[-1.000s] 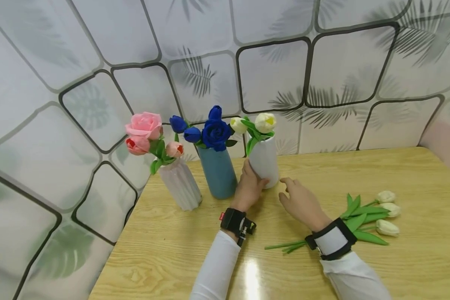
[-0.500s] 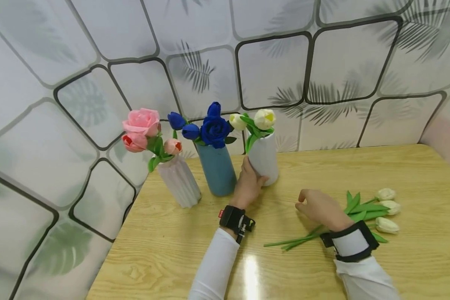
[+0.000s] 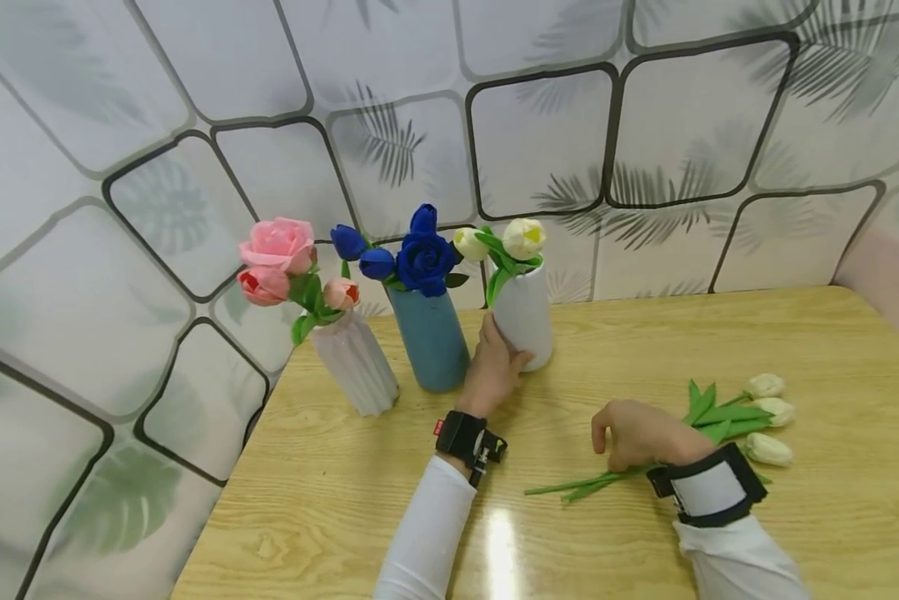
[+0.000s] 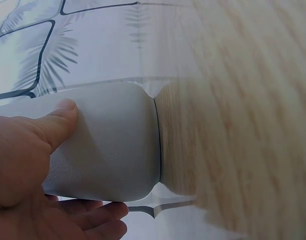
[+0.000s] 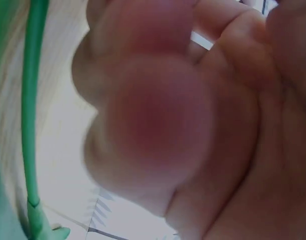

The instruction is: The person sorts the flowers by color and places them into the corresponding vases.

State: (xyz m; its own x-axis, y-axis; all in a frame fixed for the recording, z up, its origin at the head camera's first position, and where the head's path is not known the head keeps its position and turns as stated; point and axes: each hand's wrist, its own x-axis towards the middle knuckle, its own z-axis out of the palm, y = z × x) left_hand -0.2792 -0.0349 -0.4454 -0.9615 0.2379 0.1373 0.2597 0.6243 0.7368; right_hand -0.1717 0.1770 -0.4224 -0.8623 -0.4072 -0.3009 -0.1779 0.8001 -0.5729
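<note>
Leftmost on the table point(image 3: 329, 517), the pink vase point(image 3: 355, 367) stands with 3 pink flowers point(image 3: 277, 246). Just right of it is the blue vase point(image 3: 428, 337), filled with blue flowers point(image 3: 424, 262). Next, the left hand point(image 3: 490, 371) grasps the white vase point(image 3: 527, 317) low down, its thumb point(image 4: 65, 117) on 1 side and fingers point(image 4: 100, 215) round the other; 2 white blooms point(image 3: 524, 238) show at the mouth. That grip is the same as 1 second ago.

The change is further right: the right hand point(image 3: 640, 433) has gone from beside the white vase to the loose tulips point(image 3: 730, 414), and its fingers now point down at their stems point(image 3: 569, 486). Those fingers are bent, but whether they pinch or touch a stem I cannot tell; the right wrist view shows 1 stem passing beside them. The tulips, 3 white heads visible, lie on the table with heads to the right. For the work, this seems to shift attention from the vase to the loose tulips.
</note>
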